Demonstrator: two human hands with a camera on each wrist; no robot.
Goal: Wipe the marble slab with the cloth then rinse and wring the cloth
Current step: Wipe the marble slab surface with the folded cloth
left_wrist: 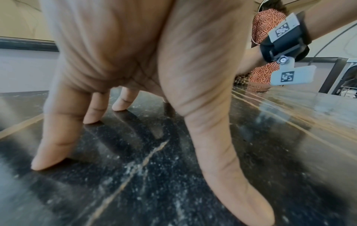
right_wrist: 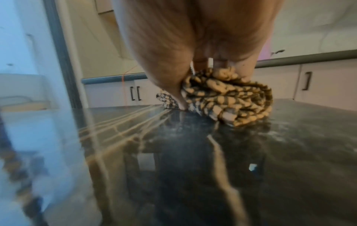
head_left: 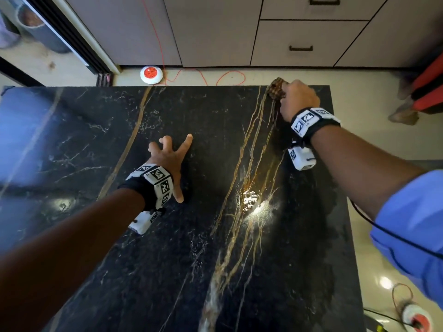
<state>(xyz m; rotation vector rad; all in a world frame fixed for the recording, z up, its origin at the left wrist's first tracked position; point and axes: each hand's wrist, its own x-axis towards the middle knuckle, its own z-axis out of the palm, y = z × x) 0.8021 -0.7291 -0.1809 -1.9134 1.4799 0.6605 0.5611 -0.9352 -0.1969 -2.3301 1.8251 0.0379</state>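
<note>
A black marble slab (head_left: 191, 236) with gold and white veins fills the head view. My right hand (head_left: 298, 99) grips a bunched yellow-and-black patterned cloth (head_left: 276, 88) at the slab's far right edge and presses it on the stone. In the right wrist view the cloth (right_wrist: 231, 97) bulges from under my fingers onto the slab (right_wrist: 193, 152). My left hand (head_left: 171, 159) is spread near the slab's middle. Its fingertips (left_wrist: 48, 162) stand on the stone (left_wrist: 135, 168) and hold nothing. A wet sheen shows near the gold veins.
Beyond the slab's far edge are a pale floor, a round red-and-white socket reel (head_left: 151, 74) with an orange cable (head_left: 215, 77), and grey cabinets (head_left: 311, 32) with drawers. Red and black items (head_left: 426, 87) lie at the far right. Another person in a patterned garment (left_wrist: 268, 30) shows in the left wrist view.
</note>
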